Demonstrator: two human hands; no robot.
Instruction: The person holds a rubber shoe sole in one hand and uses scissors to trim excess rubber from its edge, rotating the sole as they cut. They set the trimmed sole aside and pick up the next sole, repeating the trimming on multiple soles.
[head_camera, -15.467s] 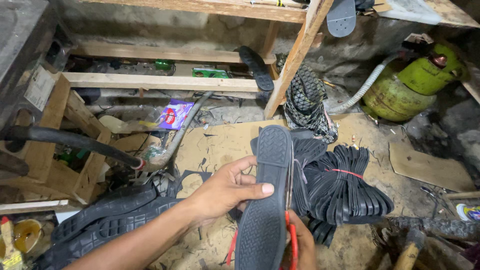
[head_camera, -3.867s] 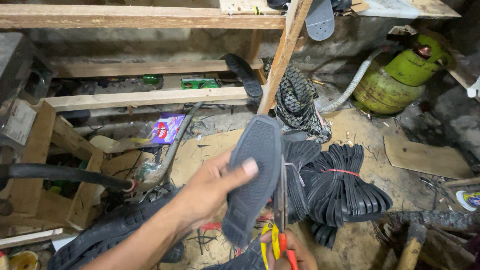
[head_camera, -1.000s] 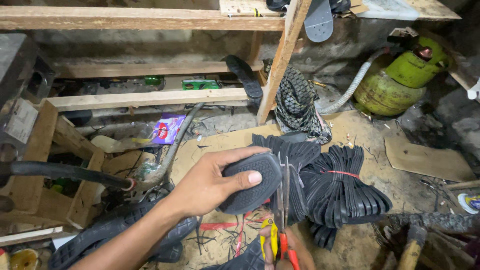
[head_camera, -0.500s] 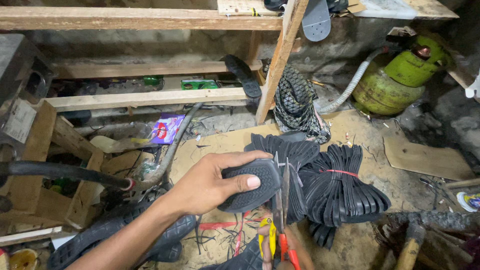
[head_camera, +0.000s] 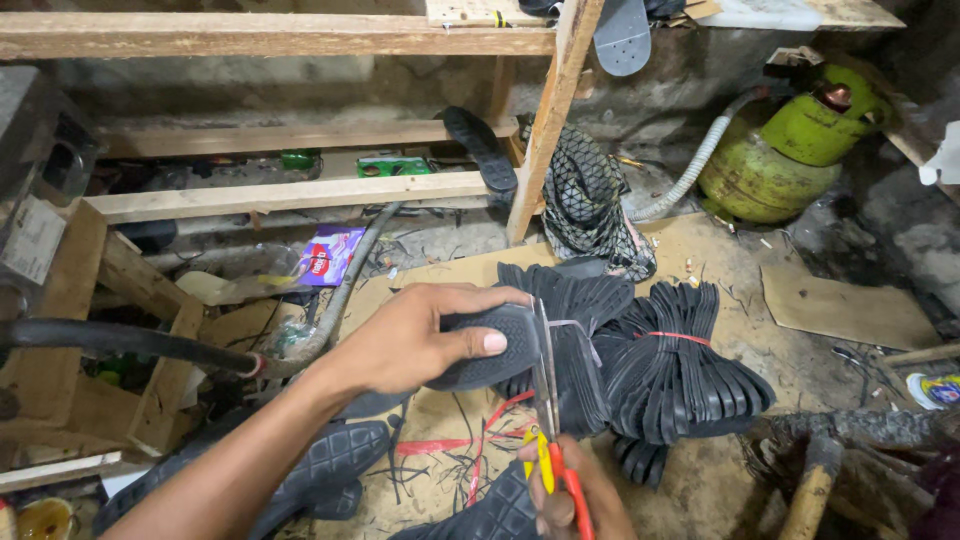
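Observation:
My left hand (head_camera: 415, 335) grips a black rubber shoe sole (head_camera: 492, 345), held nearly flat with its textured face up and my thumb pressed on top. Low in the view, my right hand (head_camera: 580, 495) holds scissors (head_camera: 548, 420) with yellow and red handles; the blades point up and touch the sole's right edge. Behind the sole lies a fanned bundle of black soles (head_camera: 660, 365) tied with a red band.
A green gas cylinder (head_camera: 785, 150) with a grey hose lies at the back right. Wooden shelves (head_camera: 280, 195) and a slanted post (head_camera: 548, 120) stand behind. Black tyre rubber (head_camera: 330, 465), a black hose (head_camera: 120, 340) and rubber scraps lie on the sandy floor.
Since a few seconds ago the sole has been turned from upright to nearly flat. Over the last second the hands and scissors have barely shifted.

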